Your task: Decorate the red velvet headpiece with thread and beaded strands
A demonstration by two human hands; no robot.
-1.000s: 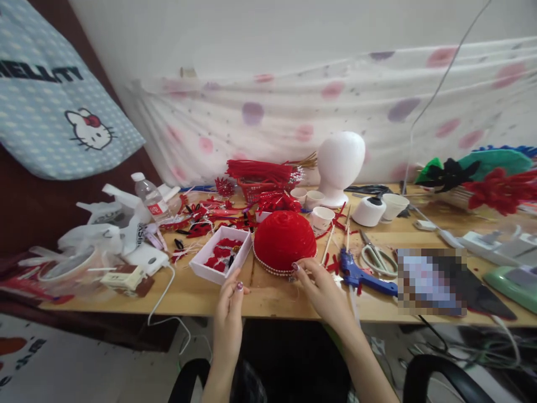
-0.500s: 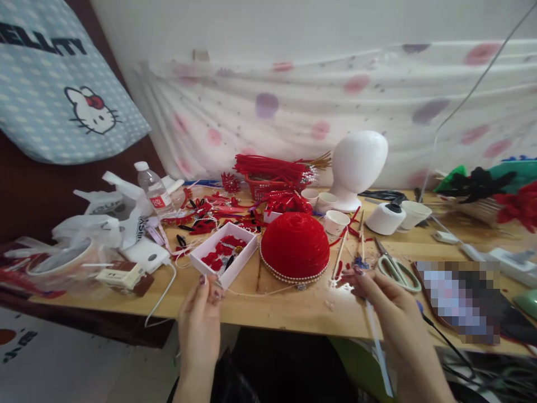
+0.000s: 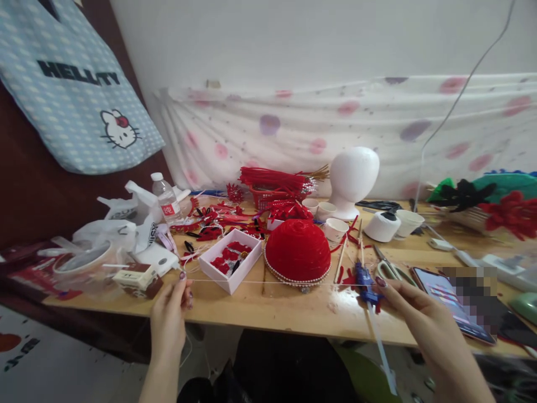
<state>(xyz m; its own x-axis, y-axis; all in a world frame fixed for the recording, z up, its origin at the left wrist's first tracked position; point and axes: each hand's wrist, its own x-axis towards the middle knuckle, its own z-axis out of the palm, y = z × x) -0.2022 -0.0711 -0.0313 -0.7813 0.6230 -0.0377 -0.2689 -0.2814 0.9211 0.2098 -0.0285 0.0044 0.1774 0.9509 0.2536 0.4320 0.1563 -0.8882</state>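
A thin white thread point(image 3: 251, 282) is stretched almost level between my two hands. My left hand point(image 3: 174, 296) pinches it between thumb and fingers, and some thread hangs below that hand. The other end is pinched in my right hand point(image 3: 405, 294). Behind the thread sits a red dome-shaped cap point(image 3: 297, 249) with a string of pearl beads round its lower edge and a small sparkling piece at the front. Beside my right hand lies a blue glue gun point(image 3: 366, 281) with a clear glue stick point(image 3: 382, 352) jutting over the table edge.
A white box point(image 3: 229, 280) of red pieces stands left of the cap. Scissors point(image 3: 392, 266) and a phone point(image 3: 455, 305) lie at right. Behind are a white foam head point(image 3: 353, 182), paper cups point(image 3: 335, 229), and a red basket point(image 3: 268, 197). A bottle point(image 3: 165, 198) stands at left.
My hands have moved apart, left hand leftward and right hand rightward. The thread, slack before, is now pulled straight. The view has shifted, and the glue gun shows more fully.
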